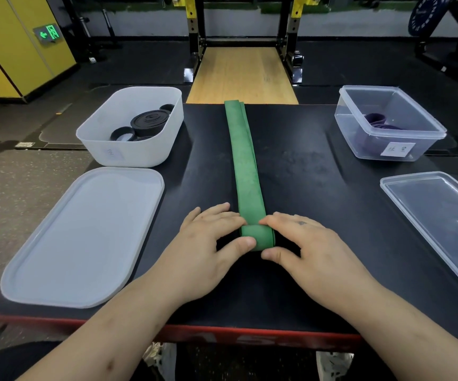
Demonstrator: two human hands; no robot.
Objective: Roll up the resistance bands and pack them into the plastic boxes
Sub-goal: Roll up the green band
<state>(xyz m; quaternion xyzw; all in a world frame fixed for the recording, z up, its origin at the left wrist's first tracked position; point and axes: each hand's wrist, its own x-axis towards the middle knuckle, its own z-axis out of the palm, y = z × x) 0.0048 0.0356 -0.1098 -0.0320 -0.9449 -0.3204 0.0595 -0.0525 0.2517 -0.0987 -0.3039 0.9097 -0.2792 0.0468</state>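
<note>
From the head camera, the green resistance band (pixel 245 166) lay straight down the middle of the black table (pixel 305 166), its near end turned over into a first small roll. The left hand (pixel 208 243) and right hand (pixel 310 243) pinched that roll from either side (thumbs at its near edge, forefingers at its far edge). A frosted box (pixel 140 152) of black bands (pixel 149 122) stood far left, and a clear box (pixel 373 144) with purple bands (pixel 375 119) far right.

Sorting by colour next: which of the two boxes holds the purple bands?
The clear box at the far right, purple bands inside; the frosted white box at the far left holds black rolls.
</note>
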